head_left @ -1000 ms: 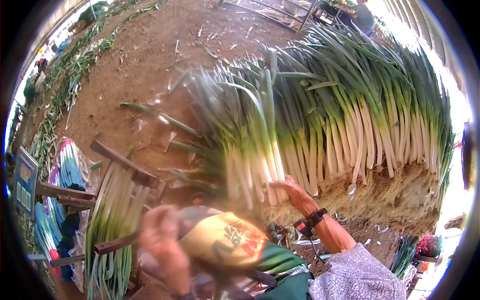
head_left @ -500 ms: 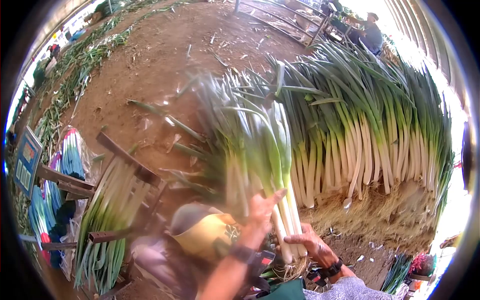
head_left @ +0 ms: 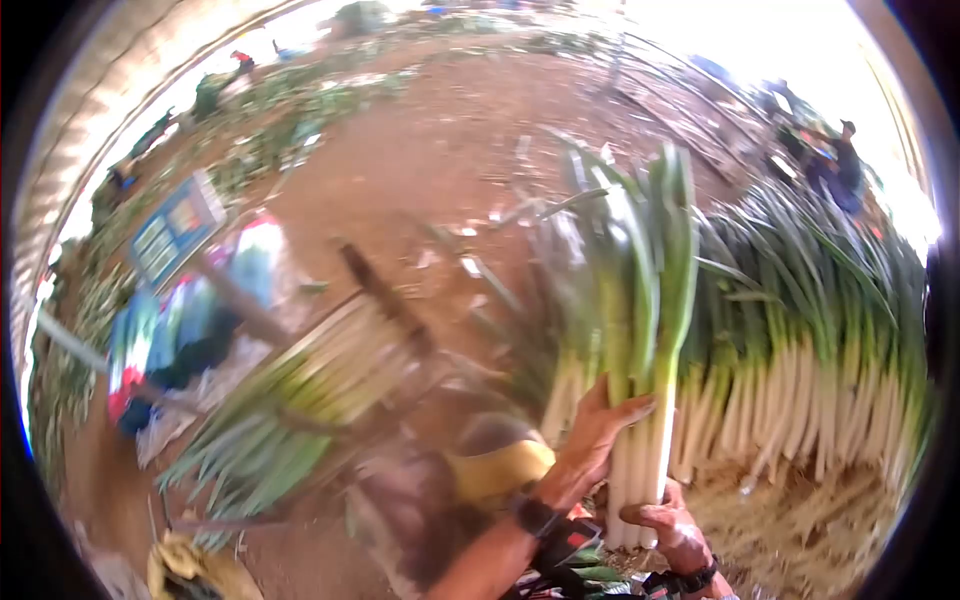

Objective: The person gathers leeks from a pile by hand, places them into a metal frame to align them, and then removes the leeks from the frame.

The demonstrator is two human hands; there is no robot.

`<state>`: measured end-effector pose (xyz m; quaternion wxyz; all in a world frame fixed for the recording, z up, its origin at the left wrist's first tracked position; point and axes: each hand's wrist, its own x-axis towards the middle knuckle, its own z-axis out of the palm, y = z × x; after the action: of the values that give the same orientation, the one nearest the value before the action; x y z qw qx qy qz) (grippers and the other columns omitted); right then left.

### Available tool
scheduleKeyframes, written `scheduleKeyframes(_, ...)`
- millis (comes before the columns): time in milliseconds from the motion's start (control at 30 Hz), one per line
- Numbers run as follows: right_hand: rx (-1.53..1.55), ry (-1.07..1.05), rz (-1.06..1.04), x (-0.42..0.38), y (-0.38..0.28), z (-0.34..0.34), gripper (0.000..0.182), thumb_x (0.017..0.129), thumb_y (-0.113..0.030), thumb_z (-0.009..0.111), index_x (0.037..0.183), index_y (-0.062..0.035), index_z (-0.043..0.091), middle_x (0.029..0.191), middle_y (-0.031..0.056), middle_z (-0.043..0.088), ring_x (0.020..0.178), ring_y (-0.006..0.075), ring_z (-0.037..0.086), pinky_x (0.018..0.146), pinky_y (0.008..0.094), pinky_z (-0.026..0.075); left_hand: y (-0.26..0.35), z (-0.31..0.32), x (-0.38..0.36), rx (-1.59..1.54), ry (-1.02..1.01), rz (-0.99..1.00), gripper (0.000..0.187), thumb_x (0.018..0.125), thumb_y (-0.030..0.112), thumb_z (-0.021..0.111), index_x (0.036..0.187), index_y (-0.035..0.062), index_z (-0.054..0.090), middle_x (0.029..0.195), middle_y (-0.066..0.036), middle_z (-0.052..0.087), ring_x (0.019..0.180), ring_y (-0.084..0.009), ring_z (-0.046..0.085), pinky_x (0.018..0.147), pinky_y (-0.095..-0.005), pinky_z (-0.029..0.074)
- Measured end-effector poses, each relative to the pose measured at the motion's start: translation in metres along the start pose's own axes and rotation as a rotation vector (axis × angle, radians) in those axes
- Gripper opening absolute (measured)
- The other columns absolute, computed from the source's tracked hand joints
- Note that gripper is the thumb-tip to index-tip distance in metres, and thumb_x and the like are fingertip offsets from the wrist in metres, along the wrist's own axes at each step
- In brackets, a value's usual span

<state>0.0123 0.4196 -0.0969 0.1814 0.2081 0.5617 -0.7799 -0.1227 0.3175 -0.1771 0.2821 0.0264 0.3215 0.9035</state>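
Note:
Several long green onions [head_left: 636,450] stand nearly upright in front of me, their white stalks low and green leaves up. My left hand [head_left: 600,418] is closed around the stalks near where white turns green, thumb across the front. Lower down, my right hand [head_left: 672,525] grips the same stalks near the root end, its thumb across them. The roots are mostly hidden. Right beside the bunch, a long row of green onions [head_left: 800,400] stands with roots [head_left: 800,520] toward me.
On the left, more onions [head_left: 310,390] lie on a metal frame [head_left: 385,295]. Beyond are a blue-and-white panel [head_left: 178,228] and bagged blue-and-red bundles [head_left: 185,325]. A yellow item [head_left: 505,463] is near my left arm. A person [head_left: 845,165] is at the back right.
The view has swung left, so the scene sits further right. Both hands still hold the onions, which now stand more upright.

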Motion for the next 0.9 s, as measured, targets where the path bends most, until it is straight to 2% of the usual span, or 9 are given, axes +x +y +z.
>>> scheduleKeyframes(267, -0.509, -0.370, -0.373, 0.091, -0.046, 0.070, 0.025, 0.084, -0.006, 0.068, 0.108, 0.0013, 0.067, 0.088, 0.0079, 0.071, 0.078, 0.0175, 0.068, 0.068, 0.0311, 0.056, 0.170, -0.008, -0.039, 0.507, 0.109, 0.480, 0.058, 0.088, 0.038, 0.081, 0.125, -0.0004, 0.057, 0.101, -0.007, 0.067, 0.086, -0.0160, 0.066, 0.076, -0.0310, 0.056)
scheduleKeyframes(333, -0.677, -0.454, -0.449, 0.116, -0.068, 0.113, 0.041, 0.087, -0.001, 0.067, 0.127, -0.0031, 0.059, 0.099, 0.0057, 0.070, 0.086, 0.0130, 0.066, 0.074, 0.0298, 0.056, 0.218, -0.032, -0.056, 0.616, 0.140, 0.510, 0.054, 0.089, 0.039, 0.079, 0.120, -0.0001, 0.060, 0.097, -0.005, 0.066, 0.081, -0.0131, 0.064, 0.069, -0.0296, 0.054)
scheduleKeyframes(367, -0.703, -0.556, -0.507, 0.143, -0.062, 0.121, 0.053, 0.089, -0.004, 0.067, 0.139, -0.0022, 0.050, 0.106, 0.0091, 0.070, 0.091, 0.0164, 0.066, 0.078, 0.0318, 0.056, 0.241, -0.035, -0.071, 0.802, 0.421, 0.552, 0.053, 0.089, 0.042, 0.079, 0.118, 0.0004, 0.061, 0.101, -0.004, 0.065, 0.081, -0.0126, 0.063, 0.068, -0.0297, 0.053)
scheduleKeyframes(400, -0.941, -0.605, -0.826, 0.156, -0.072, 0.152, 0.060, 0.090, -0.005, 0.067, 0.145, -0.0009, 0.045, 0.110, 0.0142, 0.069, 0.095, 0.0212, 0.065, 0.083, 0.0359, 0.056, 0.264, -0.045, -0.082, 0.714, 0.388, 0.718, 0.054, 0.092, 0.042, 0.075, 0.122, 0.0005, 0.059, 0.105, -0.004, 0.063, 0.092, -0.0130, 0.062, 0.076, -0.0294, 0.052)
scheduleKeyframes(500, -1.180, -0.663, -1.049, 0.193, -0.078, 0.228, 0.063, 0.086, 0.001, 0.063, 0.146, 0.0038, 0.041, 0.130, 0.0291, 0.060, 0.122, 0.0418, 0.060, 0.104, 0.0476, 0.049, 0.308, -0.085, -0.141, 0.459, 0.474, 1.038, 0.061, 0.094, 0.038, 0.074, 0.139, 0.0035, 0.053, 0.130, -0.008, 0.060, 0.119, -0.0186, 0.056, 0.109, -0.0425, 0.040)
scheduleKeyframes(533, -1.119, -0.679, -1.363, 0.219, -0.065, 0.251, 0.057, 0.083, 0.006, 0.061, 0.137, 0.0043, 0.045, 0.114, 0.0283, 0.062, 0.102, 0.0435, 0.063, 0.088, 0.0498, 0.053, 0.316, -0.109, -0.157, 0.372, 0.467, 1.042, 0.064, 0.094, 0.036, 0.074, 0.143, 0.0032, 0.049, 0.134, -0.010, 0.059, 0.123, -0.0219, 0.056, 0.111, -0.0451, 0.040)
scheduleKeyframes(567, -1.203, -0.670, -1.360, 0.233, -0.057, 0.274, 0.049, 0.087, 0.003, 0.057, 0.135, 0.0061, 0.047, 0.114, 0.0259, 0.062, 0.103, 0.0389, 0.063, 0.087, 0.0476, 0.053, 0.323, -0.134, -0.173, 0.284, 0.460, 1.049, 0.068, 0.093, 0.034, 0.074, 0.147, 0.0030, 0.045, 0.137, -0.011, 0.057, 0.126, -0.0253, 0.055, 0.114, -0.0478, 0.039)
scheduleKeyframes(733, -1.319, -0.698, -1.610, 0.314, 0.011, 0.337, 0.034, 0.092, -0.008, 0.055, 0.122, 0.0067, 0.056, 0.108, 0.0168, 0.061, 0.103, 0.0305, 0.060, 0.087, 0.0433, 0.051, 0.280, -0.238, -0.212, -0.011, 0.727, 1.073, 0.063, 0.094, 0.028, 0.071, 0.146, 0.0037, 0.046, 0.141, -0.016, 0.054, 0.131, -0.0313, 0.052, 0.122, -0.0503, 0.033)
scheduleKeyframes(900, -1.649, -0.737, -1.553, 0.363, 0.060, 0.336, 0.028, 0.093, -0.012, 0.056, 0.118, 0.0004, 0.060, 0.108, 0.0137, 0.063, 0.098, 0.0265, 0.059, 0.085, 0.0392, 0.050, 0.194, -0.326, -0.221, -0.313, 0.813, 0.822, 0.043, 0.095, 0.028, 0.071, 0.128, 0.0025, 0.058, 0.120, -0.013, 0.066, 0.114, -0.0279, 0.062, 0.104, -0.0437, 0.048)
